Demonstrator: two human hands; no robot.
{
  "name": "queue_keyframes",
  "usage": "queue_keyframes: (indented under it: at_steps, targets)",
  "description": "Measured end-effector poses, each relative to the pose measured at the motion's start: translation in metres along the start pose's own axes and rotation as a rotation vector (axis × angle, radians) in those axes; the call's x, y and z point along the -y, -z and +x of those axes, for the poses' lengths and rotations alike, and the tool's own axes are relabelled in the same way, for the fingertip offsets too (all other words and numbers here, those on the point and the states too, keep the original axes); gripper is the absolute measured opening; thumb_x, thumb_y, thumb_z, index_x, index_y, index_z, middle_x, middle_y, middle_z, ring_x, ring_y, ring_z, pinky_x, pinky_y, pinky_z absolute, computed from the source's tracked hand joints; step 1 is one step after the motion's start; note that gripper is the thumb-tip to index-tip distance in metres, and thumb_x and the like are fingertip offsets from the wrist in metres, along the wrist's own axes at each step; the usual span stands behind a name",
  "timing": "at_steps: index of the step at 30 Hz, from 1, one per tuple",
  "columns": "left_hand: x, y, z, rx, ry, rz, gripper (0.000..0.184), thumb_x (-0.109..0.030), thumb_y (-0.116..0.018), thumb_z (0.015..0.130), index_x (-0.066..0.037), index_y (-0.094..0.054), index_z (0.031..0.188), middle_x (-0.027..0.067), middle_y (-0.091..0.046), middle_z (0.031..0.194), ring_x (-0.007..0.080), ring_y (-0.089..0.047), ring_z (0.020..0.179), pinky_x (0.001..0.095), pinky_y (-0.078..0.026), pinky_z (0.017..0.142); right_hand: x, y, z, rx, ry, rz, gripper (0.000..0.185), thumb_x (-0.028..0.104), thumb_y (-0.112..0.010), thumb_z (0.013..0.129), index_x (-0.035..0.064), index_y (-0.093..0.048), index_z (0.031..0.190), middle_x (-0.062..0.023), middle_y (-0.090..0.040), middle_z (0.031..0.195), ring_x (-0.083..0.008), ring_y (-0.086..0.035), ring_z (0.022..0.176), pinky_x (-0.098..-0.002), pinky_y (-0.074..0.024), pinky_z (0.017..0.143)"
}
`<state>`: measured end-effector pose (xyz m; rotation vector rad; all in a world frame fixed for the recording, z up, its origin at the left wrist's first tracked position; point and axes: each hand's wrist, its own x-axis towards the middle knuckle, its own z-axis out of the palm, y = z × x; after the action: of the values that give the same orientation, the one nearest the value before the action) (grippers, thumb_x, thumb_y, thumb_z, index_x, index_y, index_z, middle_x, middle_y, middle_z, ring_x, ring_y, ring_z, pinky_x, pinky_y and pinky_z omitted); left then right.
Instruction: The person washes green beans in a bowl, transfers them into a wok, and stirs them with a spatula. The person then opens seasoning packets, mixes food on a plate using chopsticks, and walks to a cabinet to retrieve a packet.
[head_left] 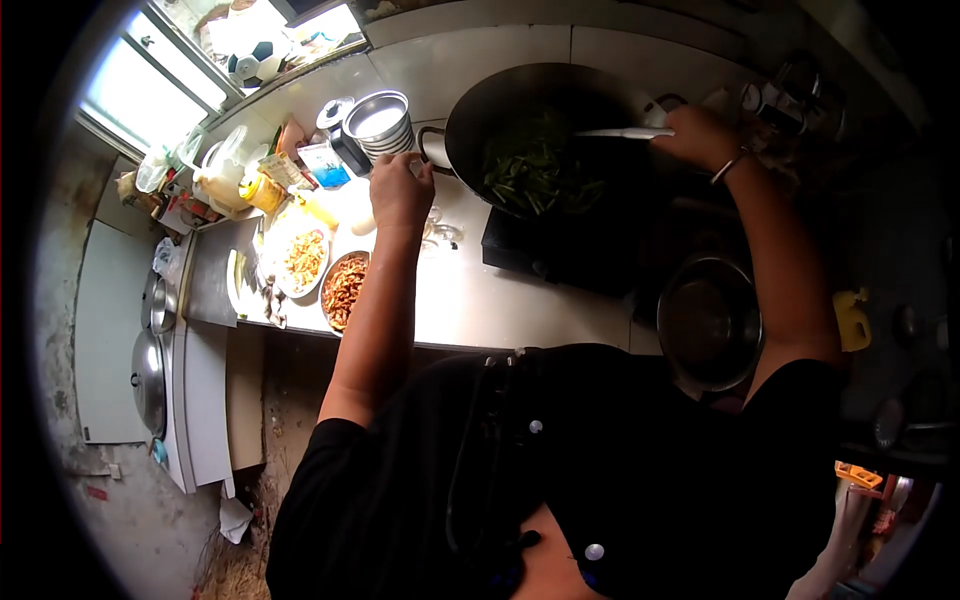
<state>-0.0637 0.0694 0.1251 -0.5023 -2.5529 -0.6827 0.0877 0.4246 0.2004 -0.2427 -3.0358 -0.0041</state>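
A large dark wok [470,112] sits on a black stove [520,250], with chopped leafy greens [540,175] heaped in it. My right hand [698,138] is closed around the pale handle of a spatula [625,132] reaching into the wok; its head is lost in the dark. Just left of the wok's looped side handle [430,148], my left hand [402,190] is raised with its fingers curled together. Whatever it may hold is hidden. Behind it stands a ribbed metal pitcher [378,122] with a black handle.
Left of my forearm are a bowl of browned food [343,290] and a plate of orange-yellow shreds [303,257]. Jars and a yellow-labelled container [261,192] line the wall. A metal basin [708,322] is near my right elbow, a yellow jug [852,320] farther right.
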Motion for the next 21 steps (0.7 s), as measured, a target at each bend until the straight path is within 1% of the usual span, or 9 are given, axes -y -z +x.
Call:
queue_keyframes:
  at_steps: [1,3,7,9,12,15,16,20,21]
  targets:
    - [0.0,0.002,0.001,0.031,0.025,0.001,0.023,-0.025,-0.069,0.072,-0.011,-0.066,0.091,0.0125,-0.058,0.099,0.0299,-0.057,0.089,0.0366,-0.046,0.081,0.005,0.002,-0.003,0.002,0.0,0.004,0.033,0.036,-0.064,0.07,0.0049,-0.068,0.08,-0.0173,-0.063,0.076,-0.0324,-0.062,0.075,-0.0411,-0.0491,0.07]
    - [-0.001,0.005,0.004,0.051,0.049,0.008,0.023,-0.026,-0.069,0.072,-0.011,-0.067,0.09,0.0125,-0.058,0.099,0.0297,-0.057,0.089,0.0363,-0.046,0.08,0.02,0.028,-0.017,-0.176,0.067,-0.016,0.026,0.032,-0.065,0.07,0.0074,-0.067,0.079,-0.0132,-0.063,0.073,-0.0305,-0.061,0.072,-0.0409,-0.0485,0.066]
    - [-0.002,0.001,0.008,0.092,0.145,0.023,0.024,-0.03,-0.069,0.073,-0.012,-0.067,0.089,0.0131,-0.058,0.099,0.0298,-0.058,0.09,0.0362,-0.046,0.08,0.037,0.084,-0.045,-0.184,0.106,-0.041,0.021,0.026,-0.067,0.07,0.0072,-0.065,0.079,-0.0105,-0.063,0.073,-0.0285,-0.061,0.071,-0.0403,-0.0477,0.064]
    - [0.0,0.004,0.011,0.113,0.162,0.028,0.029,-0.035,-0.069,0.073,-0.012,-0.067,0.09,0.0135,-0.058,0.1,0.0296,-0.058,0.091,0.0359,-0.046,0.08,0.04,0.099,-0.058,-0.301,0.235,-0.026,0.018,0.022,-0.066,0.071,0.0073,-0.065,0.081,-0.0109,-0.062,0.072,-0.0279,-0.06,0.069,-0.0396,-0.0472,0.064]
    - [0.003,0.006,0.014,0.15,0.205,0.069,0.034,-0.04,-0.069,0.072,-0.012,-0.066,0.092,0.0135,-0.058,0.101,0.0291,-0.058,0.093,0.0354,-0.046,0.081,0.063,0.122,-0.082,-0.202,0.226,-0.027,0.022,0.017,-0.066,0.072,0.006,-0.064,0.091,-0.0118,-0.063,0.078,-0.0295,-0.06,0.075,-0.0368,-0.0457,0.065]
    - [0.003,0.007,0.014,0.194,0.22,0.065,0.041,-0.044,-0.068,0.071,-0.013,-0.065,0.098,0.0139,-0.058,0.103,0.0289,-0.058,0.094,0.0353,-0.046,0.082,0.069,0.102,-0.083,-0.254,0.33,0.022,0.016,0.02,-0.065,0.072,0.0073,-0.066,0.082,-0.0116,-0.062,0.07,-0.0286,-0.06,0.07,-0.0399,-0.047,0.062]
    - [0.004,0.008,0.014,0.2,0.232,0.068,0.044,-0.045,-0.068,0.071,-0.013,-0.064,0.101,0.0143,-0.058,0.103,0.0288,-0.058,0.095,0.0356,-0.046,0.083,0.071,0.094,-0.079,-0.155,0.248,0.041,0.014,0.018,-0.064,0.073,0.0081,-0.066,0.081,-0.0116,-0.062,0.071,-0.0291,-0.06,0.069,-0.0411,-0.0472,0.062]
    - [0.003,0.011,0.014,0.221,0.261,0.1,0.053,-0.05,-0.066,0.071,-0.013,-0.061,0.109,0.0146,-0.058,0.106,0.0287,-0.057,0.098,0.0363,-0.046,0.084,0.058,0.058,-0.06,-0.159,0.104,-0.128,0.012,0.018,-0.063,0.073,0.0093,-0.067,0.081,-0.012,-0.062,0.071,-0.0296,-0.061,0.068,-0.0417,-0.0479,0.062]
    - [0.002,0.013,0.014,0.226,0.28,0.112,0.055,-0.051,-0.066,0.071,-0.013,-0.06,0.11,0.0144,-0.057,0.106,0.0287,-0.057,0.098,0.0364,-0.046,0.084,0.053,0.053,-0.059,-0.176,0.082,-0.16,0.016,0.018,-0.063,0.074,0.0086,-0.066,0.087,-0.0127,-0.063,0.073,-0.0302,-0.061,0.07,-0.0409,-0.0478,0.064]
